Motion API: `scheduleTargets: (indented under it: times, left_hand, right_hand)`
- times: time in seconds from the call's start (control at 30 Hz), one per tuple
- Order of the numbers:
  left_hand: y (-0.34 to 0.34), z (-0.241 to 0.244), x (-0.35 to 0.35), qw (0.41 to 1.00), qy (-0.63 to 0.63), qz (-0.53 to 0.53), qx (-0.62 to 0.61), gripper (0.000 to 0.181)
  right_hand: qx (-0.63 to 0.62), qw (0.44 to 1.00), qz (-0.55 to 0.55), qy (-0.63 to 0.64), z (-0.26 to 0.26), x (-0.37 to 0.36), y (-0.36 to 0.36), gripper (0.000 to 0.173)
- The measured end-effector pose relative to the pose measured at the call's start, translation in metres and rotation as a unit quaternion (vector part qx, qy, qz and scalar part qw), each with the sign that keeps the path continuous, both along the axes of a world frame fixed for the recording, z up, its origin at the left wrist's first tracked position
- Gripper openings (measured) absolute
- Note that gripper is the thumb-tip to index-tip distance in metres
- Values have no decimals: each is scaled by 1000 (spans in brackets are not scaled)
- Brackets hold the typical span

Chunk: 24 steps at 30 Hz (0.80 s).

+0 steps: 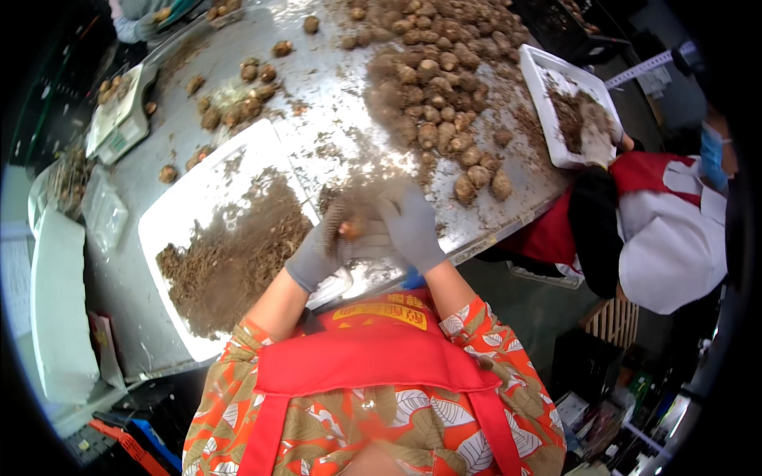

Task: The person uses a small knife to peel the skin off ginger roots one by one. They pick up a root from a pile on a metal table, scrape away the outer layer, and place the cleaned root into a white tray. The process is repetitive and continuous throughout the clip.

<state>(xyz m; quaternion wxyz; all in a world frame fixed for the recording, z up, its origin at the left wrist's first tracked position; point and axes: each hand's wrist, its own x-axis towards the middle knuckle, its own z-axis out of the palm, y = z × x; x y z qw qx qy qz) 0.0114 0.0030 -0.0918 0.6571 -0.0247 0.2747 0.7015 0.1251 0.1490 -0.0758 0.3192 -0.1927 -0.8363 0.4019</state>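
Note:
Both hands wear grey knit gloves and meet in front of the red apron (375, 363), over the metal table (482, 223). My left hand (324, 253) is closed around a brown taro corm (352, 228) with a pinkish end. Close against it, my right hand (414, 223) has curled, blurred fingers; whether they grip anything is unclear. Left of the hands lies a white tray (262, 140) holding a heap of brown peelings and fibres (244, 262). A large pile of soil-covered taro corms (443, 89) spreads beyond my right hand.
Several loose corms (238, 110) lie beyond the tray, near a weighing scale (119, 122) bearing corms. Clear plastic boxes (104, 208) and a white foam panel (62, 309) stand at left. On the right, a co-worker's gloved hand (595, 137) reaches into another white tray (536, 65).

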Motion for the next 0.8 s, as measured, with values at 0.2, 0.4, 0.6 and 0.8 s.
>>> scheduleTargets:
  times: [0.2,0.4,0.6,0.8]
  left_hand:
    - [-3,2,-75,985,-37,165,-24,62]
    - [-10,27,-208,943,52,329,8,70]
    - [-9,42,-212,926,239,292,-20,57]
    - [21,44,-93,854,494,58,-153,22]
  right_hand:
    - [-31,991,-22,-124,-19,39,12,12]
    - [-44,980,-156,-114,-20,74,46,18]
    - [52,926,-265,-264,-35,85,89,46]
    - [-18,949,-207,-236,-42,74,86,51]
